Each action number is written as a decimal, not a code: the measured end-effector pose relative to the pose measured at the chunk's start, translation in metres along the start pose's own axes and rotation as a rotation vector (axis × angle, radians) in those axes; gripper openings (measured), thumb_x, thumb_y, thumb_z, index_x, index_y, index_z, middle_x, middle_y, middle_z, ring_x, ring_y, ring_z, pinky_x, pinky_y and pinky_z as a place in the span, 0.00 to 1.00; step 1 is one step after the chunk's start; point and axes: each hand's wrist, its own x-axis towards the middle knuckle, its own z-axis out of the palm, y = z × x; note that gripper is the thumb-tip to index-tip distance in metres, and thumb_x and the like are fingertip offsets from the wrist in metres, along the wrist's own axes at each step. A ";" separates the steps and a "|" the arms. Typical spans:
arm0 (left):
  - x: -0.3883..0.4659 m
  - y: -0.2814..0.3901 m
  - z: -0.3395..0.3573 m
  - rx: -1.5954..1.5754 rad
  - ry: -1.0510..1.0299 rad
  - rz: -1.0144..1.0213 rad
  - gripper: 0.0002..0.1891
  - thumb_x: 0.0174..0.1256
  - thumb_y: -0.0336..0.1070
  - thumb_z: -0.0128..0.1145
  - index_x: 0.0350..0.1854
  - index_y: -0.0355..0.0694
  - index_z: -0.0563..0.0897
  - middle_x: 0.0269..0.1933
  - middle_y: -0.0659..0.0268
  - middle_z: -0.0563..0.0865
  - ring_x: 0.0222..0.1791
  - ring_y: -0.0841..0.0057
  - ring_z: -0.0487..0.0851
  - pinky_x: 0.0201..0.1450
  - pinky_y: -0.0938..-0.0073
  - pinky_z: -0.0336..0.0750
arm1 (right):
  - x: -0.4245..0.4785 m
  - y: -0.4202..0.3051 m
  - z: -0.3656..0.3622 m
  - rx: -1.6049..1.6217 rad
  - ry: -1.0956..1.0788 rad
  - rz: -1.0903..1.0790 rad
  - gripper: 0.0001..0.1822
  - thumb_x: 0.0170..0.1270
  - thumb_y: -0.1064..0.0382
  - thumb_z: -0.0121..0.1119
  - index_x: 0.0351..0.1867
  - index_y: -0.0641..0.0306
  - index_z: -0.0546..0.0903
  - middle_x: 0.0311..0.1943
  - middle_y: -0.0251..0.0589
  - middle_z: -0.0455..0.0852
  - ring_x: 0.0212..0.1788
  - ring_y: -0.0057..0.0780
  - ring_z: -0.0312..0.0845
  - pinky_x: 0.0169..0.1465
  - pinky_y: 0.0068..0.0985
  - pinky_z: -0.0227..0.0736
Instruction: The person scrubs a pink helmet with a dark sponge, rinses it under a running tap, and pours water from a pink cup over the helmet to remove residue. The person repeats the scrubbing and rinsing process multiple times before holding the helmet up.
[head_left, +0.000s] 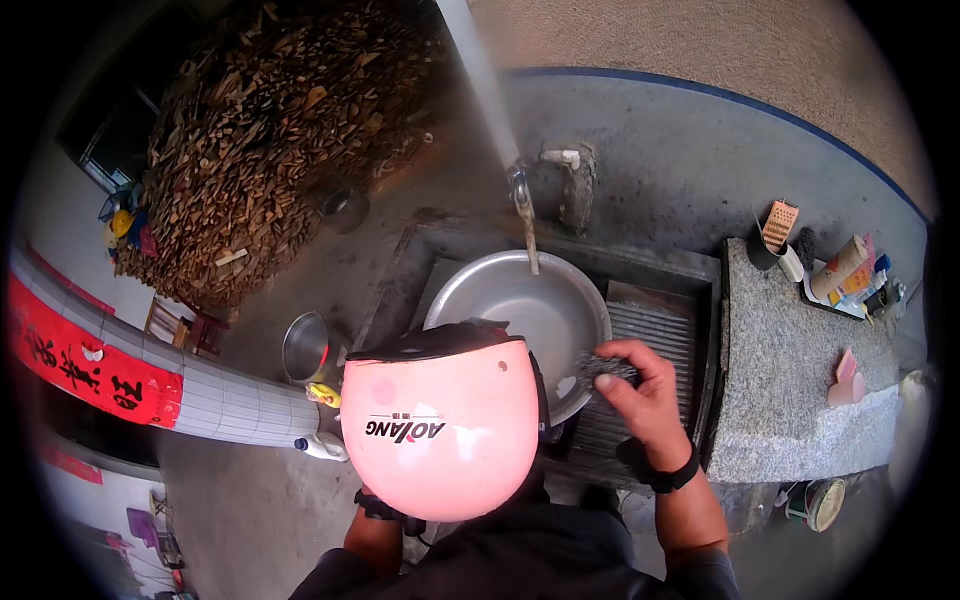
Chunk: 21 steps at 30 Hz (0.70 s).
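In front of my body a glossy pink helmet (441, 427) with a black visor covers the near-left part of a large metal basin (510, 289). My left forearm runs in under the helmet, and the left hand itself is hidden behind or inside it. How that hand grips cannot be seen. Between the thumb and fingers of my right hand (641, 390) is a dark metal-wool scouring pad (606, 366), over the basin's right rim. The basin sits under a faucet (527, 217) in a dark ribbed sink (656, 330).
A granite counter (780, 352) adjoins the sink at the right, bearing a grater (780, 223), a pink cup (847, 390) and other items. Left on the floor stand a metal bowl (305, 346) and a white bottle (324, 446). Beyond is a large pile of split firewood (262, 135).
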 end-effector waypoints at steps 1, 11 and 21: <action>0.011 0.004 -0.005 -0.003 -0.012 -0.006 0.14 0.78 0.41 0.47 0.39 0.37 0.80 0.36 0.67 0.84 0.33 0.80 0.83 0.38 0.76 0.80 | 0.017 -0.025 0.032 -0.089 -0.108 -0.177 0.16 0.56 0.72 0.68 0.48 0.67 0.85 0.44 0.45 0.87 0.50 0.37 0.84 0.57 0.29 0.76; 0.072 0.031 -0.040 -0.024 -0.103 -0.049 0.14 0.78 0.42 0.47 0.41 0.36 0.80 0.37 0.65 0.85 0.34 0.78 0.84 0.40 0.75 0.81 | 0.077 -0.008 0.123 -0.371 -0.156 -0.027 0.13 0.58 0.68 0.66 0.45 0.67 0.86 0.38 0.52 0.87 0.38 0.50 0.86 0.45 0.35 0.82; 0.086 0.041 -0.051 -0.024 -0.035 -0.030 0.15 0.78 0.42 0.47 0.42 0.35 0.81 0.39 0.64 0.86 0.35 0.76 0.85 0.41 0.74 0.82 | 0.098 0.048 0.116 -0.606 -0.159 -0.026 0.08 0.58 0.67 0.65 0.39 0.63 0.88 0.36 0.52 0.87 0.41 0.52 0.85 0.48 0.40 0.80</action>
